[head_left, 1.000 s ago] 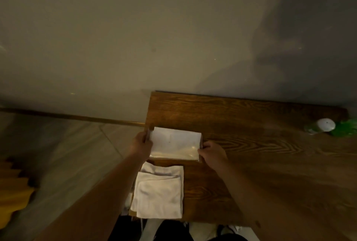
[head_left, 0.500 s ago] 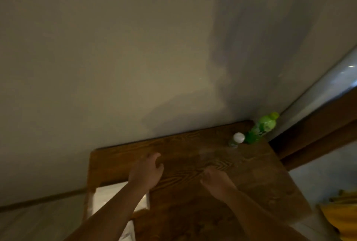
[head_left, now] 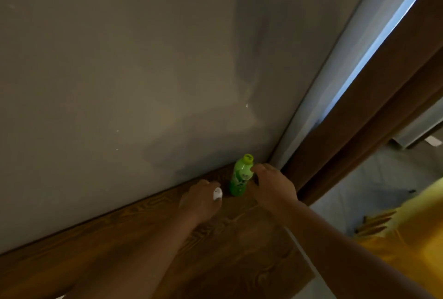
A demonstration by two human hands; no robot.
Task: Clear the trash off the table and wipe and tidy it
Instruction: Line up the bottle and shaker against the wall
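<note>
Bottle [head_left: 240, 176] upright at table [head_left: 119, 250] far corner against wall [head_left: 119, 59], left hand [head_left: 201, 199] just left of it over a capped item [head_left: 217, 193], right hand [head_left: 273, 184] touching its right side

we see dim, warm-tinted view; cool daylight strip at right; soft hand shadows on plain grey wall [head_left: 119, 71]; edges bent, slight blur.

— How many bottles are counted on the table [head_left: 239, 238]?
— Two: one green bottle [head_left: 240, 178] and one small white-capped bottle [head_left: 217, 193].
— And hands?
— Two are seen, left hand [head_left: 200, 199] and right hand [head_left: 273, 186].
</note>
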